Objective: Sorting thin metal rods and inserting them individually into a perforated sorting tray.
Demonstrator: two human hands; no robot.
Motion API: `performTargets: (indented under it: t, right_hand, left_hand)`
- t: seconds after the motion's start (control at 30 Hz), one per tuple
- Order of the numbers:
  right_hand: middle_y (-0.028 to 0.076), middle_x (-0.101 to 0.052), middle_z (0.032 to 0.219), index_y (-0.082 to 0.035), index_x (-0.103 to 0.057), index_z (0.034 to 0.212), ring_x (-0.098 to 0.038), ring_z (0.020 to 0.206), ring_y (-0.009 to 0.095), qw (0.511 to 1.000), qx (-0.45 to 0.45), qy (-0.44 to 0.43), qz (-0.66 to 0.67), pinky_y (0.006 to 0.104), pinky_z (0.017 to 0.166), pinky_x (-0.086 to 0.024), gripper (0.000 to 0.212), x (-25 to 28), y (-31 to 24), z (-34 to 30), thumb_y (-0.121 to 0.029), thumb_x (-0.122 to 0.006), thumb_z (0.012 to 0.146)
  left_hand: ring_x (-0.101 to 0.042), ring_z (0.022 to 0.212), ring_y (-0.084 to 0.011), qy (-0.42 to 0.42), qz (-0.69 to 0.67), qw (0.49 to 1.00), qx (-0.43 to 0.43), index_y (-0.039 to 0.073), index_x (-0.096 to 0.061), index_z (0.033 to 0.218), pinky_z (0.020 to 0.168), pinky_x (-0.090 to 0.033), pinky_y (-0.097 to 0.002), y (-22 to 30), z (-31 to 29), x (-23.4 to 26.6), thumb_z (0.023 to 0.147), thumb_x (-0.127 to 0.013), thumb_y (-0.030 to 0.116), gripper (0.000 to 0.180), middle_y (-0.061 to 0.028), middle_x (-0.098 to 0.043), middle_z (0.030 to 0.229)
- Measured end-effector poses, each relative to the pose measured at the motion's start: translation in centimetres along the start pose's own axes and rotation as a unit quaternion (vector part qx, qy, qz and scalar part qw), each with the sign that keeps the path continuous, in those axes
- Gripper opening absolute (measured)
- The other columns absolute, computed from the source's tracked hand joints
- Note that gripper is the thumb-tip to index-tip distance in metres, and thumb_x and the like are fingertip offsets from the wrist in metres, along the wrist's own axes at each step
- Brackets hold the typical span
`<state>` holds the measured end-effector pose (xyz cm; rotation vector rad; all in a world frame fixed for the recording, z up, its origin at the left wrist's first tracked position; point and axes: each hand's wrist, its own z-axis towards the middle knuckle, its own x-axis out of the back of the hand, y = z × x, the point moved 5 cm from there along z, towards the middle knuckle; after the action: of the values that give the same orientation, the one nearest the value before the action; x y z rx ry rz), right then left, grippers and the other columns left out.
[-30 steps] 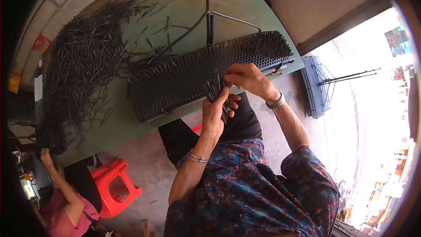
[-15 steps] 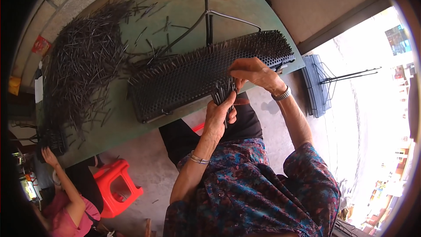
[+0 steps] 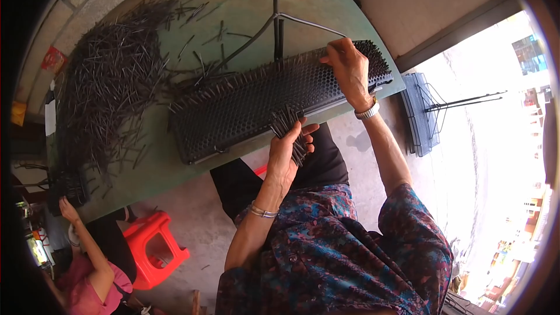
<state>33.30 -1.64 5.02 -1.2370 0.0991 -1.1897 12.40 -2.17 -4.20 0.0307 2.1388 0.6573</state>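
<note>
My left hand (image 3: 283, 156) is closed around a bundle of thin dark sticks (image 3: 284, 121), just in front of a long black perforated rack (image 3: 233, 122). Over the rack's right part, my right hand (image 3: 350, 73) bends down with its fingers pinched at the holes. Whatever sits between those fingertips is hidden. Rows of short dark sticks (image 3: 373, 57) stand upright in the holes along the rack's far side and right end. The near rows of holes are bare.
A big heap of loose dark sticks (image 3: 116, 70) covers the left of the green table (image 3: 245, 0). A metal frame (image 3: 276, 17) rises behind the rack. At lower left, a co-worker's hand (image 3: 69, 209) touches another dark rack; a red stool (image 3: 157, 251) stands nearby.
My right hand has moved from beside the bundle, up and to the right, onto the rack's far rows. The left hand stays near its place, its bundle tilted a little leftward.
</note>
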Motion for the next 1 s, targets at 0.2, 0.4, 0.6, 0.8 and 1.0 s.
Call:
performTargets:
  t: [0.2,0.4,0.6,0.8,1.0]
  right_hand:
    - [0.011,-0.069,0.079,0.0,-0.058,0.099,-0.071,0.072,0.018,0.997,0.044,-0.007,-0.066,0.0285,0.061,-0.053,0.013,-0.9,0.5,0.3,-0.012,-0.059,0.093]
    - [0.012,-0.067,0.078,-0.002,-0.06,0.095,-0.069,0.068,0.021,0.991,0.075,-0.02,-0.105,0.0317,0.062,-0.052,0.01,-1.2,0.8,0.4,-0.011,-0.061,0.091]
    - [0.012,-0.06,0.079,-0.006,-0.064,0.092,-0.061,0.071,0.029,0.98,0.128,-0.022,-0.154,0.0386,0.065,-0.049,0.009,-2.5,0.4,0.4,-0.012,-0.066,0.085]
    - [0.013,-0.062,0.081,-0.006,-0.066,0.092,-0.062,0.074,0.03,0.971,0.152,-0.074,-0.168,0.039,0.067,-0.049,0.01,-2.6,-0.4,1.3,-0.011,-0.066,0.083]
    - [0.014,-0.063,0.083,-0.006,-0.068,0.095,-0.063,0.077,0.033,0.97,0.13,-0.06,-0.197,0.039,0.069,-0.05,0.013,-3.2,0.4,0.7,-0.012,-0.066,0.084]
  left_hand:
    - [-0.061,0.073,-0.0146,0.031,0.0,1.0,-0.001,0.0,-0.059,0.112,0.063,-0.055,-0.0306,-0.1,-0.1,0.6,0.098,-0.055,0.018,0.023,-0.0186,-0.068,0.1]
    - [-0.062,0.074,-0.0137,0.055,-0.043,0.997,0.015,0.003,-0.059,0.115,0.07,-0.058,-0.0321,0.3,-1.0,-0.5,0.098,-0.056,0.017,0.022,-0.015,-0.068,0.098]
    - [-0.059,0.067,-0.0108,0.036,-0.015,0.999,-0.009,0.004,-0.059,0.112,0.054,-0.049,-0.0249,-0.1,-0.3,0.7,0.098,-0.058,0.019,0.021,-0.0132,-0.068,0.094]
    - [-0.057,0.064,-0.0101,0.042,-0.017,0.999,-0.021,0.004,-0.06,0.108,0.049,-0.044,-0.0227,0.1,-0.6,0.3,0.097,-0.06,0.02,0.019,-0.0131,-0.067,0.091]
    - [-0.058,0.065,-0.0108,0.031,-0.025,0.999,-0.037,0.003,-0.061,0.101,0.05,-0.045,-0.0229,0.2,-0.6,0.0,0.095,-0.062,0.018,0.016,-0.0152,-0.069,0.094]
